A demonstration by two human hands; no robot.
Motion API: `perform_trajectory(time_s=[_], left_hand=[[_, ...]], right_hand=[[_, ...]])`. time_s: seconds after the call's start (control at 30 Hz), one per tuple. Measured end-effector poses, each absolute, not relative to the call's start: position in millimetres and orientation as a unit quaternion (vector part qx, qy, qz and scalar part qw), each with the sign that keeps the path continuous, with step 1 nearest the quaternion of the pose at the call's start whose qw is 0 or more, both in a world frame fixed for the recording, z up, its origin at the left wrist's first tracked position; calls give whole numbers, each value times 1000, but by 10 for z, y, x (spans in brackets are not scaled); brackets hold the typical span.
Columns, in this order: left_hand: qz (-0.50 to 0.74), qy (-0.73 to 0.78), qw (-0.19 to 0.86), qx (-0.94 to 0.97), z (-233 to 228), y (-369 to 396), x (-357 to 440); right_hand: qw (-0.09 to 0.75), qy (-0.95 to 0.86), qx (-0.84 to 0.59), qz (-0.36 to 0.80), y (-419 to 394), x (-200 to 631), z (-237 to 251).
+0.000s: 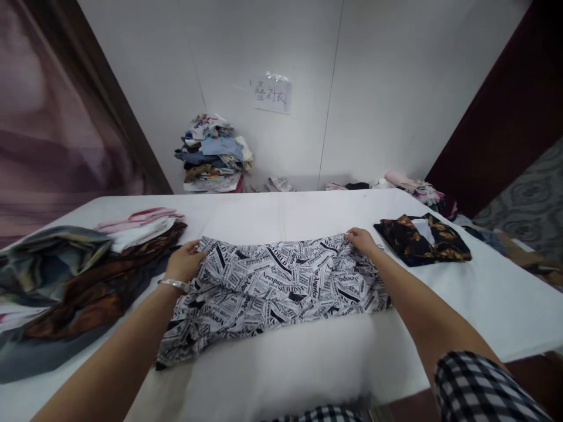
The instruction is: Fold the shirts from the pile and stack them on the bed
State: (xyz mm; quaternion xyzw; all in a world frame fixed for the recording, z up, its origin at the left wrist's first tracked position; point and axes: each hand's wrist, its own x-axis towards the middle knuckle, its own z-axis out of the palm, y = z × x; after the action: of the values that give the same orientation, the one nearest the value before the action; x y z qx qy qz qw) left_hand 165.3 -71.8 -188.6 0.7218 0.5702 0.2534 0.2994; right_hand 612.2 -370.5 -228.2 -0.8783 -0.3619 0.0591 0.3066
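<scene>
Bench (281,217): white, carrying everything here.
Clothes heap (74,275): piled at the left edge.
Newsprint shirt (272,287): spread flat at the middle, near the front.
Folded dark shirt (422,239): lying to the right.
Left hand (187,261): grip pinching the shirt's far left corner.
Right hand (361,239): grip pinching its far right corner.

The black-and-white newspaper-print cloth garment (272,281) looks thin and matt; the white table cover (272,217) seems a smooth, padded fabric; the bracelet (175,285) gleams like metal.
</scene>
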Motion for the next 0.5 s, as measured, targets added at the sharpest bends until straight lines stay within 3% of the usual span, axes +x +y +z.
perform_trajectory(time_s=[0.3, 0.5], left_hand=[[139, 579, 166, 786, -2105, -762, 1570], [124, 579, 163, 789, -2104, -731, 1492]], right_hand=[[239, -330, -913, 32, -3687, 6099, -2329], [255, -334, -907, -12, -3790, 6071, -2130]])
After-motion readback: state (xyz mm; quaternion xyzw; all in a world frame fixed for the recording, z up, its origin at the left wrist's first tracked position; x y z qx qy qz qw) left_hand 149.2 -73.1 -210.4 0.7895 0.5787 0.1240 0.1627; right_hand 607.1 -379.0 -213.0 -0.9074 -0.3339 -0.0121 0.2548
